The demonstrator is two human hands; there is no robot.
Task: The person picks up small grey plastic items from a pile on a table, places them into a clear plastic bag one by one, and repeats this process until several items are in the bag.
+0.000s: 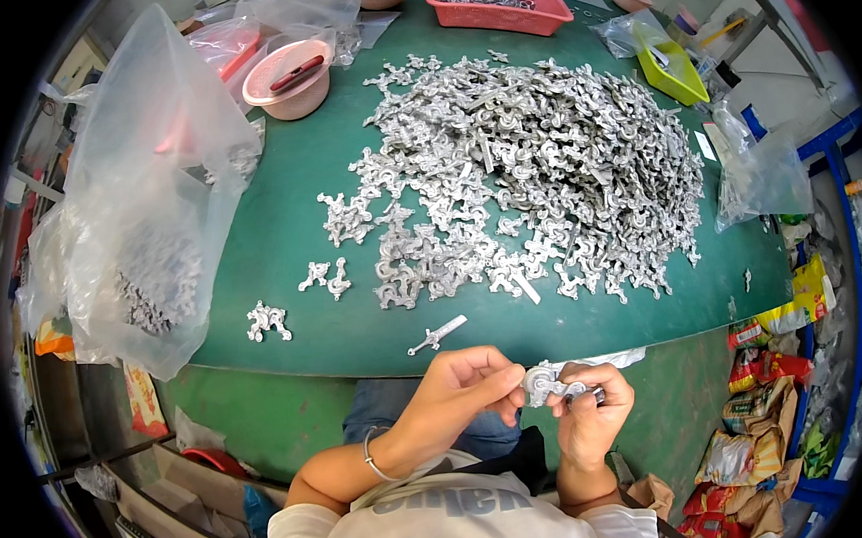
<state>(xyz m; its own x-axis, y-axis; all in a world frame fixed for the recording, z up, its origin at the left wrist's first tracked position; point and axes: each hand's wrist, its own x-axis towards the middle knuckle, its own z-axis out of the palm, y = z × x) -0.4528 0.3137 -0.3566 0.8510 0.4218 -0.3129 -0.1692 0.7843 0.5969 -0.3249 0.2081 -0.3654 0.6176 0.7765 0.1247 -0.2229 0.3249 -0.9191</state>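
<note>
Low in the frame, the left hand [460,383] and right hand [591,406] both pinch one small metal casting [549,384] between fingertips. Above, the heap of castings [532,168] looks largely unworked; the clear bag [150,233] at left holds fewer.

Between both grips, the cast part [549,384] is dull silver metal, rough-edged. Beyond them the heap of castings [532,168] looks equally matt grey; the worktop [285,237] is smooth green; the bag [148,185] left is glossy clear plastic.
</note>
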